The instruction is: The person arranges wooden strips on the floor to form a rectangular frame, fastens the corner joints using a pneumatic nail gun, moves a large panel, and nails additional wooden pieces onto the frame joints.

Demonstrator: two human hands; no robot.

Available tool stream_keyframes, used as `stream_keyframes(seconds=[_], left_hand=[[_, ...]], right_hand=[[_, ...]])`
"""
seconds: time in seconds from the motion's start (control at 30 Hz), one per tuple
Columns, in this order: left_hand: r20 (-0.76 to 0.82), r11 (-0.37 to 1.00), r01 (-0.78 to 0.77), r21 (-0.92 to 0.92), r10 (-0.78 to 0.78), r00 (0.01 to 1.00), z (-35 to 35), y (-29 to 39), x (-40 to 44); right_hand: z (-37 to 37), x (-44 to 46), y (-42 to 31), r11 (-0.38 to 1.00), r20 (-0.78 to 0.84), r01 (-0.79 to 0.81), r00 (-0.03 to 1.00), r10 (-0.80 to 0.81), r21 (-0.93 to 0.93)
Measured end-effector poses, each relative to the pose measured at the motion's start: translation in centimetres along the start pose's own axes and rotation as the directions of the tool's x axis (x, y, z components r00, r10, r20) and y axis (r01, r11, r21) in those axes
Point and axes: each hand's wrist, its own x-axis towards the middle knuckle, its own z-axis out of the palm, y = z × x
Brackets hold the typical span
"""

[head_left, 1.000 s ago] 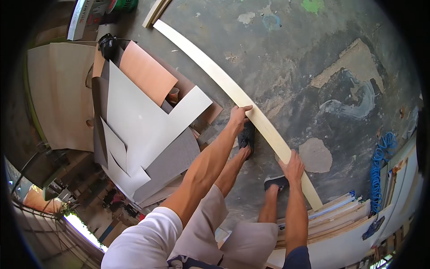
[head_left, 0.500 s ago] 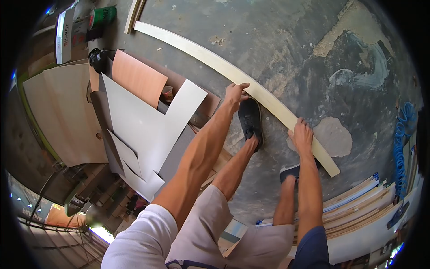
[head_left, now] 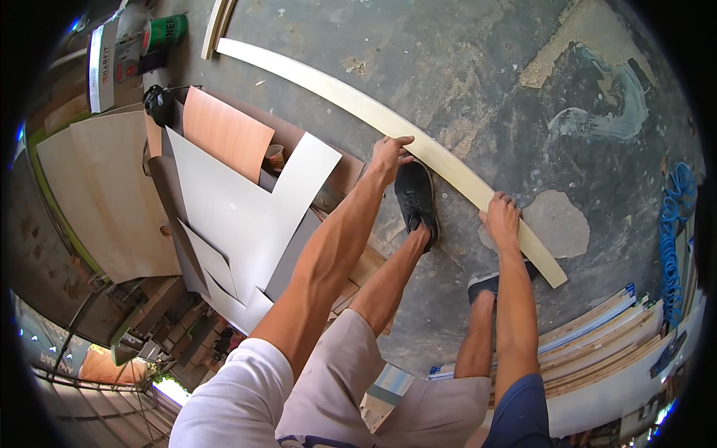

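Note:
A long pale wooden board (head_left: pixel 343 92) runs slantwise over the concrete floor, curved by the wide lens. My left hand (head_left: pixel 390 155) grips its near edge around mid-length, fingertips over the top and thumb along the side. Farther toward the right end, my right hand (head_left: pixel 501 219) is closed over the board, its fingers reaching across to the far edge. Just under my left hand is one black shoe (head_left: pixel 415 196); the other shoe (head_left: pixel 489 285) is partly hidden behind my right forearm. The board's far end lies beside some wooden strips (head_left: pixel 216 28).
Cut white sheets (head_left: pixel 239 201) and an orange-brown panel (head_left: pixel 226 134) lean in a stack at left, near a green can (head_left: pixel 166 33). Long strips (head_left: pixel 597 340) are piled at lower right, below a coiled blue hose (head_left: pixel 676 246). Patches of spilled plaster (head_left: pixel 556 224) mark the floor.
The view has shifted very slightly, and the board's far end appears a little lower and farther left. Both hands keep the same grip on the board.

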Motion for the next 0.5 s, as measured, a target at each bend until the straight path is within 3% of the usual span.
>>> stream_keyframes(seconds=[0.5], left_hand=[[0.014, 0.997, -0.028, -0.069, 0.029, 0.999, 0.5, -0.7, -0.5]], right_hand=[[1.1, 0.0, -0.6, 0.999, -0.048, -0.052, 0.998, 0.051, -0.013]])
